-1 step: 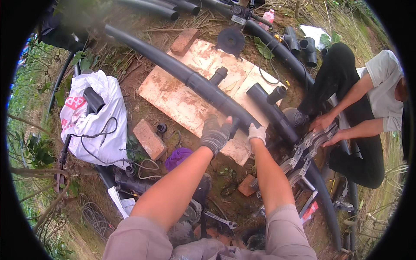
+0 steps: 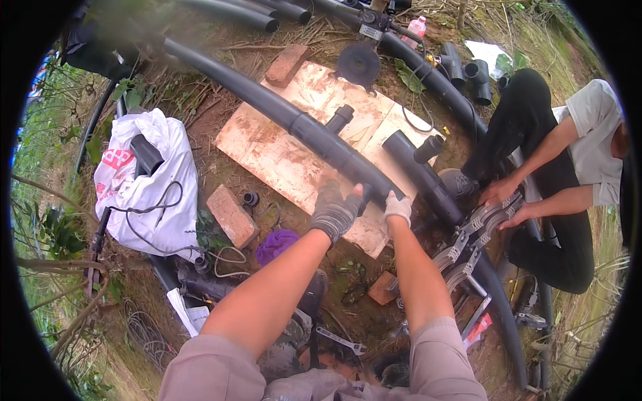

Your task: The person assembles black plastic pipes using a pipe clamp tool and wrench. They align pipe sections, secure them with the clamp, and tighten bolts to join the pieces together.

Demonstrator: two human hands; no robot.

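Note:
A long black plastic pipe (image 2: 231,85) with a tee fitting (image 2: 319,138) slants from the far left toward me. My left hand (image 2: 334,208), in a grey knit glove, is closed around a short side stub near the pipe's close end. The fingers under it are partly hidden. At the end of the pipe, my right hand (image 2: 398,207) in a pale glove has its fingers over the rim. Just right of it lies another black tee pipe (image 2: 422,175). A co-worker's hands (image 2: 506,204) hold a grey metal pipe clamp (image 2: 483,224) at the right.
Beneath the pipe lies a muddy pale board (image 2: 267,140), with a brick (image 2: 287,65) on its far edge. A white bag (image 2: 167,207) and another brick (image 2: 232,215) are at the left. A round black heating plate (image 2: 359,65) stands at the back. Near me lies a wrench (image 2: 341,341).

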